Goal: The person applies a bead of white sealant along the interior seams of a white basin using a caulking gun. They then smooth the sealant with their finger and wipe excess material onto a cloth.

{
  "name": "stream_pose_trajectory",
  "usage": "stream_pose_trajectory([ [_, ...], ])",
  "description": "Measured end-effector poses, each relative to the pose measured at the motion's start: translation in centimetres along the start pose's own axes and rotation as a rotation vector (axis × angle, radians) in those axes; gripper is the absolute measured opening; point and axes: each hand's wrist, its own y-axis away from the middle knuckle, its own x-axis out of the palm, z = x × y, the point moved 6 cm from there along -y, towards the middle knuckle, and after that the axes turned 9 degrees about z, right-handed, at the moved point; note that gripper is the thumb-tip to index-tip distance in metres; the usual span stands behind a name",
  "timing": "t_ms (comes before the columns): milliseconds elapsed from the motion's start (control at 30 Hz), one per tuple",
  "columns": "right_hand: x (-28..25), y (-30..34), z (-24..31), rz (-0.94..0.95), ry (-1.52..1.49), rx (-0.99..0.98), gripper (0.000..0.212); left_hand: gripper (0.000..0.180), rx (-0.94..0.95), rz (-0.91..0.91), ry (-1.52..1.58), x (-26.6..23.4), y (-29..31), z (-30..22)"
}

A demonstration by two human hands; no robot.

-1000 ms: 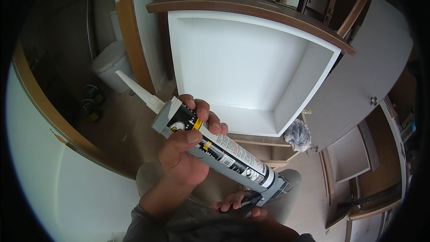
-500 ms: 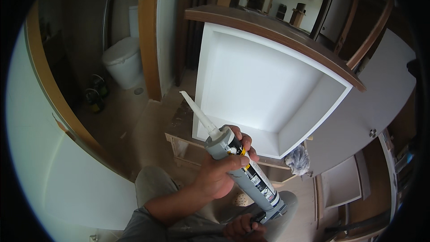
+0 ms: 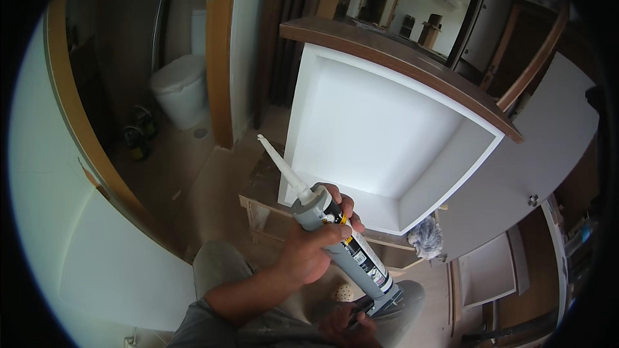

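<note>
A grey caulking gun (image 3: pixel 353 267), loaded with a black-and-white sealant tube, slants across the lower middle. Its long white nozzle (image 3: pixel 281 166) points up and to the left, with a whitish blob at the tip. My left hand (image 3: pixel 317 241) is wrapped round the front of the barrel. At the rear end, my right hand (image 3: pixel 347 323) is closed round the dark handle, partly in shadow. Just beyond the gun stands a white box-shaped cabinet (image 3: pixel 383 132) with an open front and a brown wooden top (image 3: pixel 400 67). The nozzle tip is apart from the cabinet.
A wooden stand (image 3: pixel 258 209) supports the cabinet. A crumpled grey-white cloth (image 3: pixel 425 238) hangs by its lower right corner. White panels and boards (image 3: pixel 493 267) lie to the right. At the left, a wooden door frame (image 3: pixel 221 58) opens onto a toilet (image 3: pixel 180 87).
The gun and both hands have shifted slightly left in the view. The cabinet appears a little lower at its top edge. My grip on the gun looks the same.
</note>
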Motion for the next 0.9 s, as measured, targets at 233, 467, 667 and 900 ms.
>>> stream_pose_trajectory([
  [233, -2.0, 2.3, 6.6, -0.354, 1.22, 0.873, 0.027, 0.053, -0.014, -0.014, -0.313, -3.3, 1.9, 1.5],
  [467, 9.2, -8.8, 13.3, -0.154, 1.179, -0.457, 0.037, 0.045, -0.151, 0.124, -0.59, -6.1, 4.6, 6.2],
  [667, 11.1, -14.6, 11.1, -0.122, 1.02, -0.508, 0.035, 0.053, -0.123, 0.108, -0.68, -6.3, 5.9, 6.5],
  [900, 9.5, -15.2, 10.8, -0.148, 1.007, -0.481, 0.028, 0.072, -0.18, 0.12, -0.721, -7.2, 6.0, 6.7],
])
